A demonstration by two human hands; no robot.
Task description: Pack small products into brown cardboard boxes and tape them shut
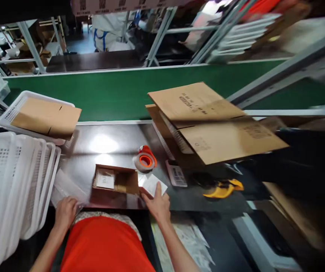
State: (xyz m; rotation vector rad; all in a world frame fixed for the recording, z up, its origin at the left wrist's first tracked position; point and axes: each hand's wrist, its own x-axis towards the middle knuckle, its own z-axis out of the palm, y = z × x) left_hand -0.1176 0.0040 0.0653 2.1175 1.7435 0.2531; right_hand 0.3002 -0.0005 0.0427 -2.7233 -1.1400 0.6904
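My left hand point(65, 212) is closed on the near end of a clear plastic bag point(69, 186), which lies crumpled on the metal table. In my right hand point(159, 202) is a small white packet point(154, 185), gripped at its near edge, with the index finger on top. Between the hands stands an open small cardboard box point(127, 182). A clear-wrapped item with a white label point(105, 179) lies in its left part. Just behind the white packet sits an orange tape dispenser point(145, 160) with a roll of tape.
Nested white plastic baskets point(17, 181) stand at the left. Behind them, flat cardboard point(45, 117) lies on another white basket. A large carton point(207, 121) with folded flaps is at the right, near a pink calculator-like device point(176, 173) and a yellow-handled tool point(221, 189). A green belt point(108, 92) runs behind.
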